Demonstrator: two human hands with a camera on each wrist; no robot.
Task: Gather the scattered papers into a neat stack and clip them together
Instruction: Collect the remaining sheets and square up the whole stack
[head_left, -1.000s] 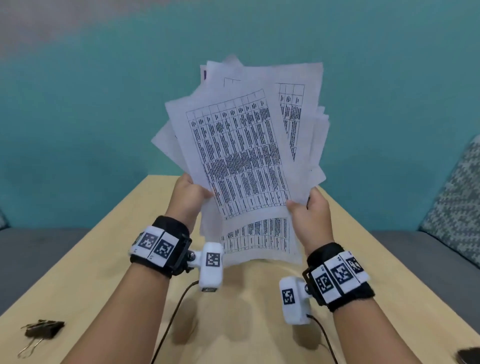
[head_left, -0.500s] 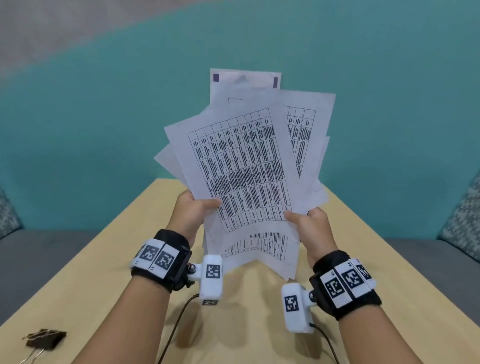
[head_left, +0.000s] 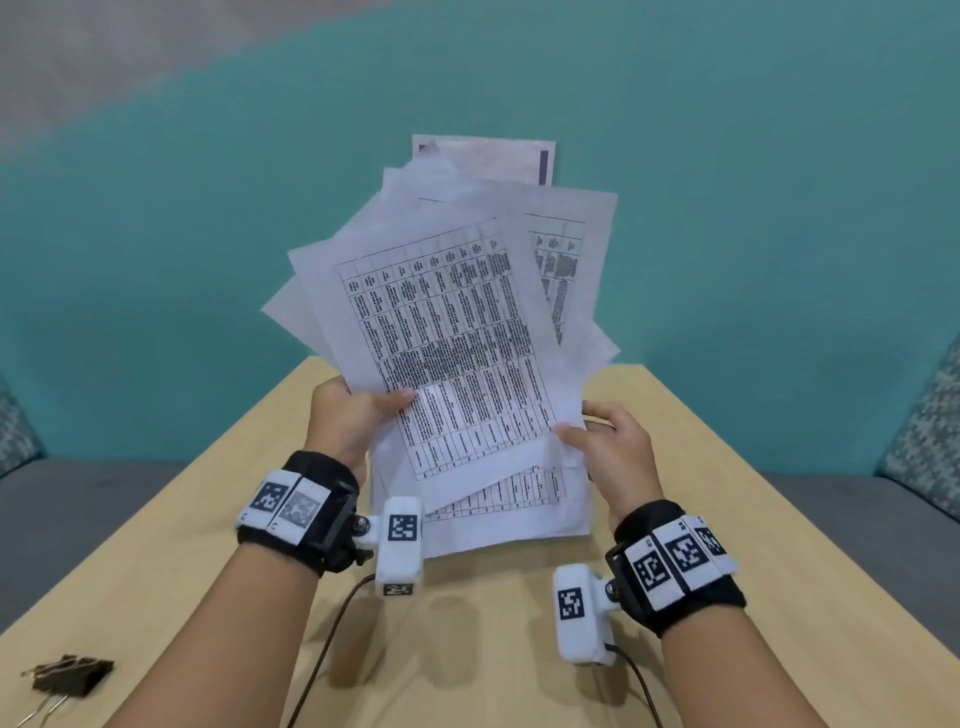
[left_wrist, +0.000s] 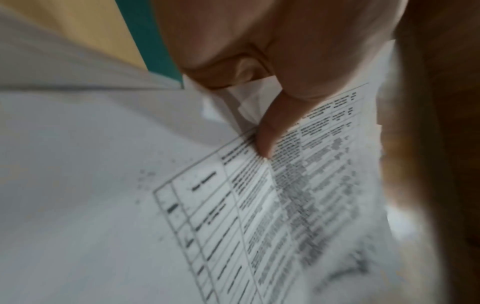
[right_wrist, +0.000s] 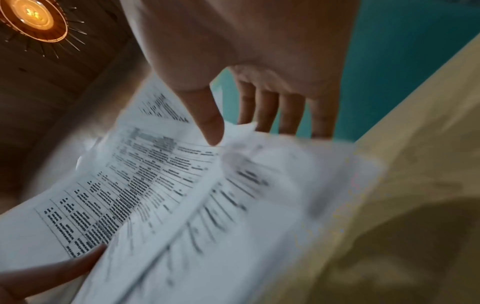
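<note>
Several printed white papers (head_left: 457, 332) are fanned out unevenly and held upright above the wooden table (head_left: 727, 519). My left hand (head_left: 363, 410) grips their left edge, its thumb (left_wrist: 267, 139) pressed on the top sheet's printed table and its fingers hidden behind. My right hand (head_left: 597, 431) pinches the lower right corner, thumb (right_wrist: 211, 127) on the front and straight fingers behind the sheets (right_wrist: 155, 185). A black binder clip (head_left: 67, 675) lies on the table at the near left, away from both hands.
A teal wall stands behind the table. A grey sofa seat (head_left: 78, 499) flanks the table on the left, and a patterned cushion (head_left: 924, 431) sits at the right. Thin black cables (head_left: 322, 660) trail from the wrist cameras over the table.
The bundle has come lower and fanned out more. My right hand slid down to the lower right corner and its fingers spread behind the sheets. My left hand kept its grip.
</note>
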